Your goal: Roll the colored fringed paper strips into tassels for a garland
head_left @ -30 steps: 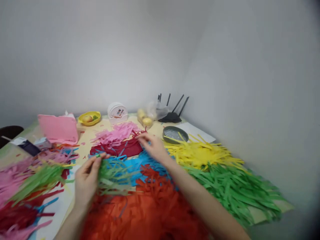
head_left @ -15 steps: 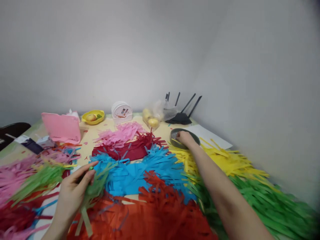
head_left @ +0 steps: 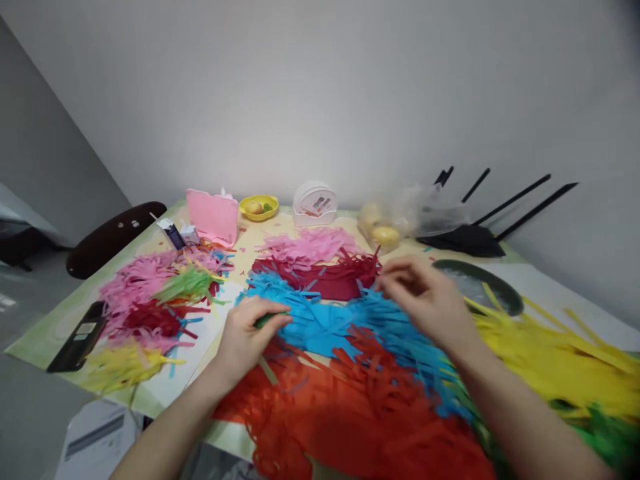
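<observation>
My left hand [head_left: 253, 330] is closed in a pinch on a bundle of green paper strips [head_left: 271, 318]; only its twisted green end shows between thumb and finger, and a pale strip hangs below. Over the blue fringed paper [head_left: 327, 327], my right hand [head_left: 427, 297] has its fingertips pressed together; whatever is in them is too small to make out. Beneath both hands lies red-orange fringed paper [head_left: 350, 417]. Dark red fringed paper [head_left: 330, 281] and pink fringed paper [head_left: 310, 245] lie farther back. A dark shallow dish [head_left: 493, 283] sits right of my right hand.
Yellow fringed paper [head_left: 560, 360] lies at right, and mixed paper tassels [head_left: 145, 283] at left beside a black stapler-like object [head_left: 79, 337]. Along the back stand a pink stand [head_left: 213, 217], a yellow fruit bowl [head_left: 259, 215], a white holder [head_left: 314, 217] and a black router [head_left: 463, 241].
My right hand has come out of the dark dish and moved left, toward my left hand. The view has turned left. My left hand still grips the green strips.
</observation>
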### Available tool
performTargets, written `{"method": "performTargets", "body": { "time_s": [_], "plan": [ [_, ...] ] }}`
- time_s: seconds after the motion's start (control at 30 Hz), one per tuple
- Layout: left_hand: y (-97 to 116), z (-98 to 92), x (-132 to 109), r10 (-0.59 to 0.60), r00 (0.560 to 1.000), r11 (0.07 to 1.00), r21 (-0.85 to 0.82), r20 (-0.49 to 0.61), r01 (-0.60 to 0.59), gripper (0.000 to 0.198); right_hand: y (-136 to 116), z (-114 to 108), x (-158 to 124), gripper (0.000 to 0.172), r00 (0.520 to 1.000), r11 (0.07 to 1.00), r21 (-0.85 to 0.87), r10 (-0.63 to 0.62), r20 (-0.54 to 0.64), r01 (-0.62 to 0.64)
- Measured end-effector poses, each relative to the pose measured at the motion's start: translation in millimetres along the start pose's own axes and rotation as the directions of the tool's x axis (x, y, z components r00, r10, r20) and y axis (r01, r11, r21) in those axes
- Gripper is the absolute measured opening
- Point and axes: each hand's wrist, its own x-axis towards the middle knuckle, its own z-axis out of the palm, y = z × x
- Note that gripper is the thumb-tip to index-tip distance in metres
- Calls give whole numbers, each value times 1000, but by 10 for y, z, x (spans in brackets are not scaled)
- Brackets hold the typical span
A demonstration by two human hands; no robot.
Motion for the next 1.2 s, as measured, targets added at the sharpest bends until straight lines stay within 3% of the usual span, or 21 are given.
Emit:
{"method": "performTargets", "body": {
  "time_s": [0.1, 0.2, 0.3, 0.5, 0.73, 0.93, 1.03, 1.2],
  "plan": [
    [97, -20, -99, 98, 995, 995, 35, 15, -98, 11, -662, 454, -332, 5, 967, 991, 116, -97, 238, 71],
    [166, -102, -204, 124, 990, 992, 16, 67, -125, 12, -934, 688, -553, 7, 939, 978, 210, -65, 337, -8],
    [202, -195, -304, 90, 992, 995, -44, 87, -87, 15, -970, 828, -668, 9, 941, 956, 287, -36, 337, -66],
    [200, -268, -478, 2, 1000, 989, -149, -11, -4, 11, -1045, 1121, -788, 13, 984, 885, 459, -15, 180, -71],
    [189, -332, -610, 87, 996, 996, 28, 8, -87, 12, -1057, 1236, -832, 15, 984, 809, 577, 6, 180, -111],
    [217, -326, -657, 171, 984, 970, 171, 41, -176, 10, -1038, 1280, -878, 17, 990, 801, 593, -4, 140, -81],
    [220, -325, -661, 127, 990, 986, 98, 65, -133, 10, -997, 1288, -913, 14, 990, 800, 593, 8, 141, -91],
    [220, -343, -649, 22, 977, 1000, -5, 214, -21, 22, -921, 1304, -948, 13, 988, 794, 593, 60, 140, -132]
  ]
}}
